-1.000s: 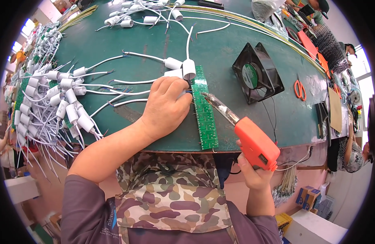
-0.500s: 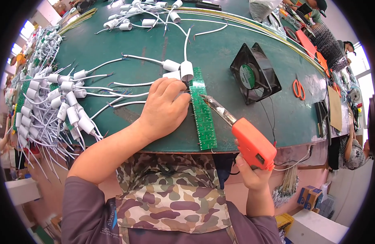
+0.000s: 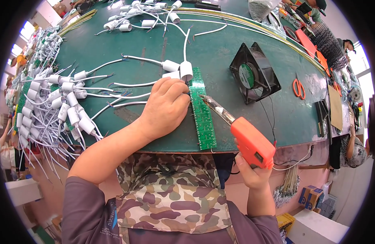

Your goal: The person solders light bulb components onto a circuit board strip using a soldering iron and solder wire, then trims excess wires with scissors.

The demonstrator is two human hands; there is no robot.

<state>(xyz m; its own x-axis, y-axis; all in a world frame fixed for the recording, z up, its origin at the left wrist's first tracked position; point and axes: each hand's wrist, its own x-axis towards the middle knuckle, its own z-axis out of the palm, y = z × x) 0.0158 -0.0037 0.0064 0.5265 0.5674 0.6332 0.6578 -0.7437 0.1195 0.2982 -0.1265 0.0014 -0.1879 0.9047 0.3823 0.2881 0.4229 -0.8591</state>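
My left hand [image 3: 166, 106] is closed at the left edge of a long green circuit board [image 3: 204, 126], its fingertips bent down and partly hidden. It appears to grip a white cylinder with a cable, mostly covered by the fingers; a white cable [image 3: 134, 96] runs in under the hand. My right hand [image 3: 253, 173] is wrapped round the handle of an orange-red soldering gun [image 3: 252, 140]. The gun's metal tip meets the board, or hovers just over it, close to my left fingertips. Another white cylinder [image 3: 186, 71] stands at the board's far left edge, its cable pointing away.
A black square fan [image 3: 254, 73] stands right of the board, trailing a thin wire. Orange-handled scissors [image 3: 298, 88] lie farther right. White cylinders with cables [image 3: 67, 87] pile up at left, with more [image 3: 149, 22] at the far side. Other people work at the far right.
The soldering gun and my right hand have shifted very slightly left. My left hand stays at the board's edge, its fingers barely moved.
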